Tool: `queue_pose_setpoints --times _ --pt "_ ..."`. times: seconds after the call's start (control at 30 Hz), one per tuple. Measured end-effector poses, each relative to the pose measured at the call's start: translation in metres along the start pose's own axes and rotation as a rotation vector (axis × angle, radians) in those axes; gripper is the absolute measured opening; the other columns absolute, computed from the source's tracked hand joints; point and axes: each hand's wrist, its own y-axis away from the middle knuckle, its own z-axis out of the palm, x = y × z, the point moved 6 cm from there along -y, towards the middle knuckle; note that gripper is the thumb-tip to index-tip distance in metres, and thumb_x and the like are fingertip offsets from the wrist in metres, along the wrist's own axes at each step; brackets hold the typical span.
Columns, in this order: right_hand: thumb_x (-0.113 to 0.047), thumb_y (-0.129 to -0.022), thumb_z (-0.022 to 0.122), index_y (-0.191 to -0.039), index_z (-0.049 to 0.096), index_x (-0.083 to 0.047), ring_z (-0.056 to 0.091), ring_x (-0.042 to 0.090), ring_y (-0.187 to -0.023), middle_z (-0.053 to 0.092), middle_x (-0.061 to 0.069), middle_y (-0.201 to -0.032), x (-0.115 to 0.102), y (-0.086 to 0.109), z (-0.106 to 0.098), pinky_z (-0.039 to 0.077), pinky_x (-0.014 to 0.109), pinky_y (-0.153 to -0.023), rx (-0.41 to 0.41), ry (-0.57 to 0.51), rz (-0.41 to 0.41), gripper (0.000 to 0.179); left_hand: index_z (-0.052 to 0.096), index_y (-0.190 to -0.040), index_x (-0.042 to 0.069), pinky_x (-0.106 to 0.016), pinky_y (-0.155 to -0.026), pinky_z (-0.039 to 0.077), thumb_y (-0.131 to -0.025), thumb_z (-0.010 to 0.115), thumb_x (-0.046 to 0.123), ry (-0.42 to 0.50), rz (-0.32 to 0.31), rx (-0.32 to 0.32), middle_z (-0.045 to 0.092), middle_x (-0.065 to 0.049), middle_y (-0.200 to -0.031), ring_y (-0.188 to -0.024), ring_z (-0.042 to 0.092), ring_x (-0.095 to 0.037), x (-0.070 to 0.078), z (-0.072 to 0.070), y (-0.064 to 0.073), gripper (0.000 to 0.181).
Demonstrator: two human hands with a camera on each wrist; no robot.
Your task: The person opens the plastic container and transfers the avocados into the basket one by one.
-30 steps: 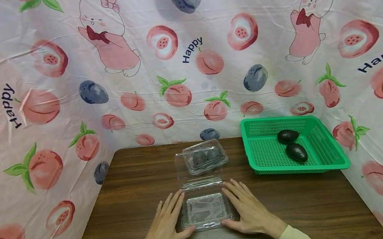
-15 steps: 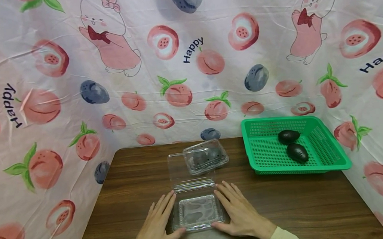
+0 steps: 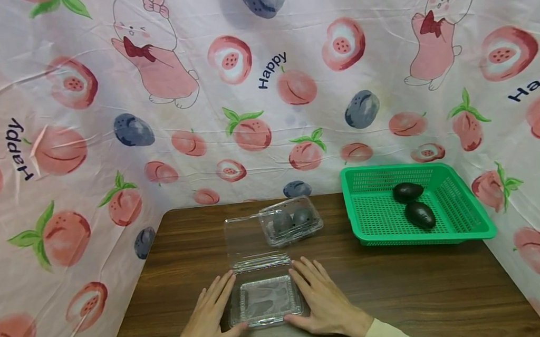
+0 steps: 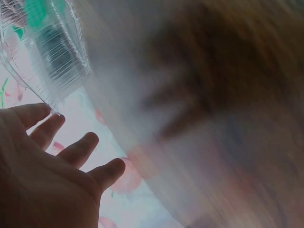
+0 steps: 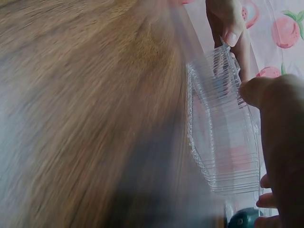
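A clear plastic clamshell container point(image 3: 265, 298) lies on the table with its lid folded back, and nothing shows inside. My left hand point(image 3: 205, 319) lies along its left side, fingers straight, thumb at the front left corner. Along the right side my right hand point(image 3: 325, 304) lies likewise, its thumb at the front right corner. The left wrist view has the left hand point(image 4: 52, 166) with fingers spread, touching the container's edge. In the right wrist view, the right hand point(image 5: 285, 137) touches the container's rim point(image 5: 251, 123). Behind stands a second clamshell point(image 3: 275, 238) holding two dark avocados point(image 3: 282, 222).
At the back right, a green basket point(image 3: 366, 211) holds two dark avocados point(image 3: 419, 215). A fruit-printed cloth point(image 3: 241, 102) surrounds the wooden table point(image 3: 404, 295). The open lid point(image 3: 244, 239) reaches near the second clamshell.
Both hands have slid the open container to the left across the table. Its lid now overlaps the second clamshell less in the head view. The basket and second clamshell have stayed put.
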Motion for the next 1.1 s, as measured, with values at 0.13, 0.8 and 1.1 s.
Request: queue_pose_setpoints --times 0.13,0.8,1.1 --pt "-0.077 -0.097 0.073 -0.165 0.055 -0.003 0.046 0.043 -0.166 0.051 0.018 -0.175 -0.007 -0.007 0.004 0.041 0.061 -0.135 -0.019 -0.017 0.007 0.102 0.038 -0.177 0.011 -0.087 -0.116 0.042 -0.093 0.086 0.064 0.004 -0.022 0.001 0.042 -0.013 -0.183 -0.160 0.047 -0.056 -0.007 -0.004 0.004 0.110" --pt "-0.077 -0.098 0.070 -0.165 0.054 -0.003 0.047 0.044 -0.165 0.051 0.020 -0.174 -0.036 -0.043 0.021 0.041 0.061 -0.135 -0.037 -0.020 -0.056 0.101 0.036 -0.178 0.011 -0.090 -0.115 0.038 -0.092 0.089 0.060 0.008 -0.149 0.009 0.042 -0.020 -0.181 -0.160 0.045 -0.059 -0.034 -0.021 0.023 0.112" --pt "-0.076 -0.100 0.067 -0.166 0.053 -0.003 0.047 0.044 -0.165 0.050 0.019 -0.175 -0.041 -0.055 0.027 0.042 0.061 -0.135 -0.074 -0.023 -0.064 0.099 0.033 -0.179 0.013 -0.091 -0.115 0.037 -0.094 0.088 0.057 0.009 -0.175 0.003 0.041 -0.019 -0.182 -0.161 0.043 -0.060 -0.044 -0.024 0.027 0.110"
